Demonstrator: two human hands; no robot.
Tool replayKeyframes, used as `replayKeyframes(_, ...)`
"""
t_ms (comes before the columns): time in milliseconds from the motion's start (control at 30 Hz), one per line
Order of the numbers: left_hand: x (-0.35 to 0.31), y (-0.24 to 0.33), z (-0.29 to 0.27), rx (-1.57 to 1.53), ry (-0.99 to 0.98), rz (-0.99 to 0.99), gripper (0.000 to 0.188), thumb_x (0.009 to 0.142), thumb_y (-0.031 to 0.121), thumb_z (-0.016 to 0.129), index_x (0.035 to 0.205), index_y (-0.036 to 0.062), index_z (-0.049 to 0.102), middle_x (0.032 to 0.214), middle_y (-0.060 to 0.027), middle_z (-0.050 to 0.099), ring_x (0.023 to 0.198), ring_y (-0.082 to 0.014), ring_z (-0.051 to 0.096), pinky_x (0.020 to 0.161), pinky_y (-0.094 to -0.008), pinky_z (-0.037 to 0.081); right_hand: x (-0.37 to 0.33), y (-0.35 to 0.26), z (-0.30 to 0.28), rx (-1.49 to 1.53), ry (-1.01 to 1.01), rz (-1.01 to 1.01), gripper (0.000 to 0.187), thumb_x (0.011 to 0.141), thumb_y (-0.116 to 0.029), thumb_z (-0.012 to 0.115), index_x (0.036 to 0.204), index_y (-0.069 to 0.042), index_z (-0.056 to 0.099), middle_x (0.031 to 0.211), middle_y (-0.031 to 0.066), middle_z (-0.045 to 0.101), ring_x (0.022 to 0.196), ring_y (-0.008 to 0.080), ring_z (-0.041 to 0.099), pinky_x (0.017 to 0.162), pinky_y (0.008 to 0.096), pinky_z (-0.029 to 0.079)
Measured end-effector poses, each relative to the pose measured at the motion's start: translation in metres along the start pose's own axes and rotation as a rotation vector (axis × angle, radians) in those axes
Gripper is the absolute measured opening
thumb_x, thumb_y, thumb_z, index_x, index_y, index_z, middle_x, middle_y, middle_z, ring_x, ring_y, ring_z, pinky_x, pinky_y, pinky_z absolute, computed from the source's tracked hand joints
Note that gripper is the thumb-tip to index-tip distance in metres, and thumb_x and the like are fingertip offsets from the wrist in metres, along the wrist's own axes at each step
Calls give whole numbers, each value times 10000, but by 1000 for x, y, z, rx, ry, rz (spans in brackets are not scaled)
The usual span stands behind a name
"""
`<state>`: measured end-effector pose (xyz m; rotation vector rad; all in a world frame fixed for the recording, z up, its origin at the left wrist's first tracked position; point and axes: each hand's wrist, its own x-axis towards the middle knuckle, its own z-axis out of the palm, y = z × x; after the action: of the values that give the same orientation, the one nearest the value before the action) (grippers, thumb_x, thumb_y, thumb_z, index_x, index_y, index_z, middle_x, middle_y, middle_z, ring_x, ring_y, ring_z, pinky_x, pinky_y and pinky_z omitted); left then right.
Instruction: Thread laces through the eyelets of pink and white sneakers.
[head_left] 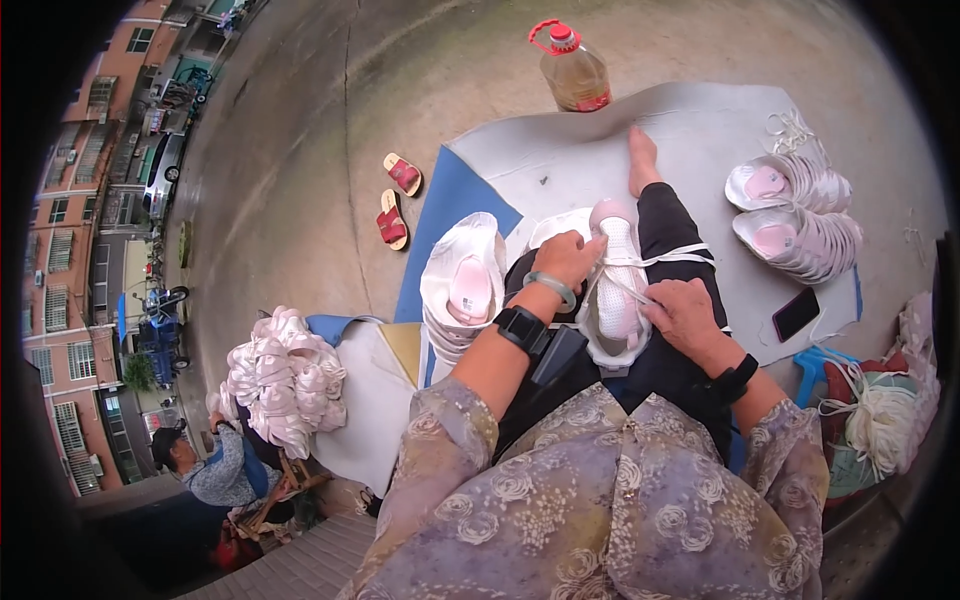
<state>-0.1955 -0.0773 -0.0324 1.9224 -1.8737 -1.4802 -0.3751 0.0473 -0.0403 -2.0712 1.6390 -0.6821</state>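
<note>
A white and pink sneaker upper point(617, 290) lies across my lap, its pink toe pointing away from me. White shoelace point(668, 256) runs from its eyelet area and drapes over my right leg. At the upper's left edge, my left hand point(568, 262) has its fingers curled against the material by the lacing. My right hand point(688, 312) is on the other side, thumb and fingertips pinched on a length of lace beside the upper. Left of my lap stands a nested stack of white uppers with pink insides point(470, 285). Part of another white piece point(556, 226) shows behind my left hand.
Two stacks of laced uppers point(795, 240) lie right on the pale mat point(590, 140), near a dark phone point(796, 315). Bundled white laces point(880, 430) sit at right. A red-capped bottle point(577, 75), red sandals point(392, 220), a pile of uppers point(285, 380) and another person point(225, 460) surround me.
</note>
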Motion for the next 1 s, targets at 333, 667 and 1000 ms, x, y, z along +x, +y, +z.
replayKeyframes(333,-7,-6,-11,-979,-48,129,361,734,32,579,1065,13,435,730,-77,594,510,-109,543,471,-215,443,-1,0,-2,229,80,53,74,732,-155,609,763,-93,583,676,77,528,652,271,554,559,375,400)
replayKeyframes(667,-2,-11,-24,280,-42,415,146,655,97,634,792,44,630,651,-48,579,587,-148,551,557,-292,440,-5,-15,-6,-6,45,-1,99,730,-121,583,674,-83,512,650,89,491,630,291,539,547,390,428)
replayKeyframes(1000,-14,-9,20,-70,360,615,138,753,65,565,871,16,617,725,-79,612,619,-135,568,593,-255,456,-46,-26,-50,143,74,92,61,719,-102,588,706,-74,536,613,101,460,584,302,510,514,392,396)
